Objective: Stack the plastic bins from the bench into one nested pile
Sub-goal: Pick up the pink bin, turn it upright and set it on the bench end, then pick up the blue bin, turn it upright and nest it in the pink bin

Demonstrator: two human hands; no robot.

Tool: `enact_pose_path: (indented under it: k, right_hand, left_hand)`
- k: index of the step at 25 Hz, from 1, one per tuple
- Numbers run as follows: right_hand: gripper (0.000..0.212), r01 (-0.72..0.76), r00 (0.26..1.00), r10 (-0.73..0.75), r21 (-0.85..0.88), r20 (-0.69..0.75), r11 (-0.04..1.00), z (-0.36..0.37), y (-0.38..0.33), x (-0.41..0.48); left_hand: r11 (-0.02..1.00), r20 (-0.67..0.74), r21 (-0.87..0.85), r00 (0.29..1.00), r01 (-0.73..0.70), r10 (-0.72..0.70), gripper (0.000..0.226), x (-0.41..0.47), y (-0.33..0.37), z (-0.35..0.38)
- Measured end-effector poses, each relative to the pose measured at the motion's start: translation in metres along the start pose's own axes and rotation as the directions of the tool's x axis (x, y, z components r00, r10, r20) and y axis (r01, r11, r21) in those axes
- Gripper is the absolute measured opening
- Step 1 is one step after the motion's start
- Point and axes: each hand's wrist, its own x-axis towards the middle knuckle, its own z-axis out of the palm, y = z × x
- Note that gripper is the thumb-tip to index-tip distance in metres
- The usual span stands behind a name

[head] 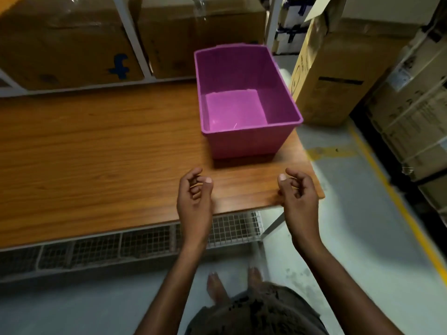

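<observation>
One purple plastic bin point(244, 143) stands upright and empty on the right end of the wooden bench point(96, 153). My left hand point(194, 197) hovers over the bench's front edge, a little in front of the bin's near left corner, fingers loosely curled and holding nothing. My right hand point(300, 192) hangs at the same height near the bench's front right corner, also loosely curled and empty. Both hands are apart from the bin. No other bin is in view.
Large cardboard boxes point(70, 42) fill a shelf behind the bench. A tall carton point(338, 76) stands on the floor right of the bin, with strapped cartons point(416, 117) beyond it. A wire mesh shelf point(145, 240) runs under the bench. A yellow line point(396, 201) marks the grey floor.
</observation>
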Motion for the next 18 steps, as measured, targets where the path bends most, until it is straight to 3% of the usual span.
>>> enact_pose_path:
  k: [3,8,13,18]
  right_hand:
    - [0.03,0.005,0.996,-0.003,-0.025,0.088,1.0,-0.004,0.016,-0.032]
    - [0.029,0.088,0.954,-0.062,-0.076,0.293,0.993,-0.009,0.029,-0.072]
    - [0.037,0.308,0.866,-0.175,-0.224,0.468,0.925,-0.027,0.051,-0.114]
    - [0.045,0.473,0.726,-0.216,-0.247,0.652,0.846,-0.029,0.082,-0.173]
  left_hand:
    - [0.999,0.061,0.035,0.998,0.001,-0.003,0.024,-0.031,-0.005,-0.008]
    - [0.987,0.003,0.158,1.0,-0.021,0.021,0.03,-0.079,-0.013,-0.029]
    - [0.868,-0.068,0.495,0.994,-0.037,0.082,0.043,-0.153,-0.036,-0.06]
    - [0.765,-0.098,0.644,0.991,-0.007,0.092,0.052,-0.224,-0.054,-0.111]
